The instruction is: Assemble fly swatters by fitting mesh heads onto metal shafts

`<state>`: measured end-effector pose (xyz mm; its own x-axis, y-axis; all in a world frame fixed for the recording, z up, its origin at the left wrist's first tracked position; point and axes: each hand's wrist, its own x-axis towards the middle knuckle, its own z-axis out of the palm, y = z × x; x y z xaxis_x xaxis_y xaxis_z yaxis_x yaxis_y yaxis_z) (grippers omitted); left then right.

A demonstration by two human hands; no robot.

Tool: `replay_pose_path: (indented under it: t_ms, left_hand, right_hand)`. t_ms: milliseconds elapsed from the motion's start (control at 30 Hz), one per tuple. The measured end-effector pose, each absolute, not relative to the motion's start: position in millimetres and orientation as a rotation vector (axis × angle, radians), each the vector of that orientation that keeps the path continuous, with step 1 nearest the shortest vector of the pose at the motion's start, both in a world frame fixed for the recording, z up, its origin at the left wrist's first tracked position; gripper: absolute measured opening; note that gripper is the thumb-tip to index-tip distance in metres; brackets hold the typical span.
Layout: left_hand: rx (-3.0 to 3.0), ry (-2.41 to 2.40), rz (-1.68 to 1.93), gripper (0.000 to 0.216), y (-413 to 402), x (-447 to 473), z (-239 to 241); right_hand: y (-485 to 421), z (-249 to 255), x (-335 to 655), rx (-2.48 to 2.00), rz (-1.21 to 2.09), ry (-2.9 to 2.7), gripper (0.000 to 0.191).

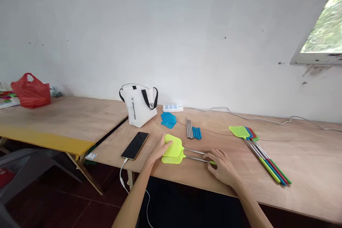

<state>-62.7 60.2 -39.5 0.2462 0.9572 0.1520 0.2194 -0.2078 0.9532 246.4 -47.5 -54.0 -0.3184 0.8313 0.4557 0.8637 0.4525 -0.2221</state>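
Note:
Two yellow-green fly swatters lie side by side near the table's front edge, their mesh heads overlapping. My left hand grips the upper head at its left side, thumb on top. At the other end, the fingers of my right hand are curled over the handles, which they mostly cover; one green handle tip shows under them. Behind are blue swatter heads, several metal rods and several blue handle grips. To the right rests a fanned pile of finished-looking swatters in yellow-green, blue, red and green.
A phone on a white cable lies left of my left hand. Behind it stand a white bag and a power strip; a cord runs along the wall. A red plastic bag sits on the neighbouring table.

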Motion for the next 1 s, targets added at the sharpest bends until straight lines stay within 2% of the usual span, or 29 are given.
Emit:
replay_pose_path:
  t_ms: [200,400,567,733,1000]
  left_hand:
    - [1.652,1.031,0.946,0.052,70,-67,-53]
    - [1.788,1.191,1.163,0.051,73,-66,-51]
    - [1.96,1.515,1.121,0.043,75,-66,-57]
    - [2.244,1.597,0.922,0.028,74,-65,-63]
    - [2.373,1.514,0.711,0.04,71,-67,-61]
  right_hand:
    - [-41,-69,261,-1.5,-0.158,-2.14,0.033]
    - [-40,-81,258,-1.546,-0.212,-2.159,0.049]
    - [-39,-83,260,-1.61,-0.181,-2.092,0.043]
    - [-39,-80,259,-1.546,-0.098,-2.077,0.04]
    - [-37,-75,260,-1.564,0.137,-1.936,0.035]
